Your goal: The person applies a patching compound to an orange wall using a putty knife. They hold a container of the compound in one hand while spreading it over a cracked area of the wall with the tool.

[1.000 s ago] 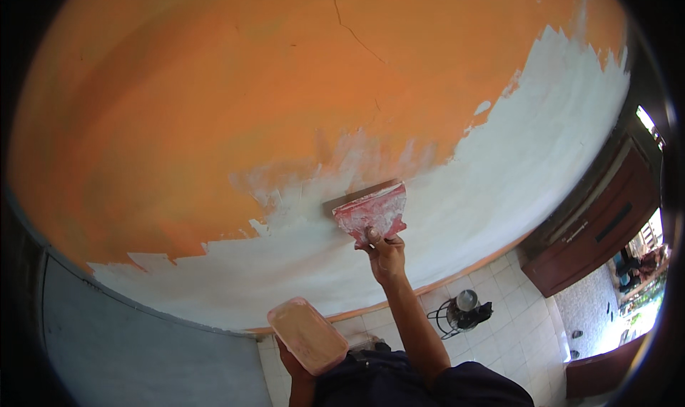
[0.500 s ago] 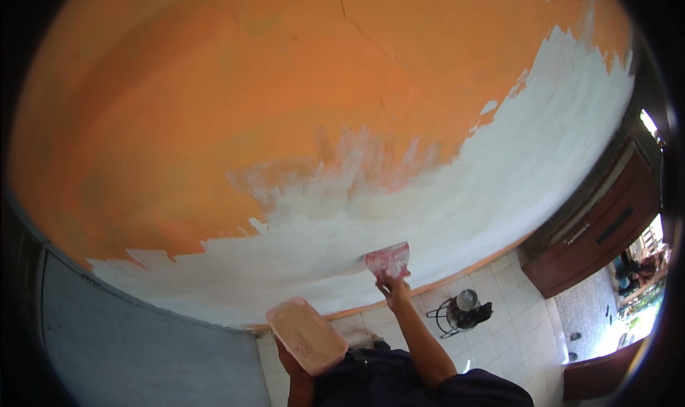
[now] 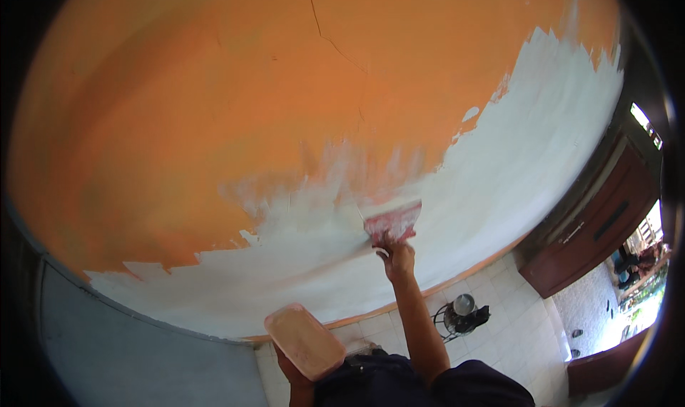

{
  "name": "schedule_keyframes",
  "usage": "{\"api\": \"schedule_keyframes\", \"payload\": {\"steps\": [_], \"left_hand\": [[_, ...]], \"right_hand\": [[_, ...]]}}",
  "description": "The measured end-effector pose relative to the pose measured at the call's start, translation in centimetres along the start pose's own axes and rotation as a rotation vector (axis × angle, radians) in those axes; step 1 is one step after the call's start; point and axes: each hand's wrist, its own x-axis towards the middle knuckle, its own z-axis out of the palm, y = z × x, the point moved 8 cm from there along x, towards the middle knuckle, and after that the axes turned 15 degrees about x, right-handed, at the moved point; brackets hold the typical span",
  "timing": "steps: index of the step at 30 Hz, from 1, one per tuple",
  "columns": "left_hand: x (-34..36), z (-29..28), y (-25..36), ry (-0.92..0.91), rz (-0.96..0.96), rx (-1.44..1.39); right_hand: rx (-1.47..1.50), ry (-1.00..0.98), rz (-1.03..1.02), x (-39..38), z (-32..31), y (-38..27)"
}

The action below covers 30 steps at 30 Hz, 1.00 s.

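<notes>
My right hand point(image 3: 397, 258) grips a red putty scraper point(image 3: 394, 222) smeared with white, its wide edge against the wall near the border of white and orange. White filler point(image 3: 314, 257) coats the lower part of the orange wall point(image 3: 235, 71), with a ragged upper border and thin streaks at the middle. At my lower left, my left hand point(image 3: 287, 364) holds up a pale pink rectangular tub point(image 3: 305, 341) from below; most of its fingers are hidden behind the tub. What lies inside the tub looks pale and smooth.
A stool point(image 3: 457, 320) with a metal can point(image 3: 464, 305) and a dark cloth or bag stands on the tiled floor point(image 3: 492, 335) to the right. Farther right, a brown door point(image 3: 596, 221) is by an opening to outdoors. A grey panel point(image 3: 143, 335) borders the wall at left.
My right hand has moved the scraper upward along the wall, from the white area toward the streaked border. The tub in my left hand has hardly moved, and the view has shifted slightly.
</notes>
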Motion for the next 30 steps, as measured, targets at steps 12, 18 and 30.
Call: {"api": "schedule_keyframes", "payload": {"steps": [12, 18, 30], "left_hand": [[-0.8, -0.9, 0.5, 0.014, 0.064, 0.052], [0.2, -3.5, -0.5, 0.046, 0.014, 0.065], [-0.5, -3.7, 0.0, 0.056, 0.091, 0.071]], "right_hand": [[0.237, 0.117, 0.272, -5.9, -19.3, 7.3], [0.052, -0.337, -0.095, -5.6, 4.3, -1.5], [-0.133, 0.196, 0.071, -0.5, -11.2, 7.3]]}}
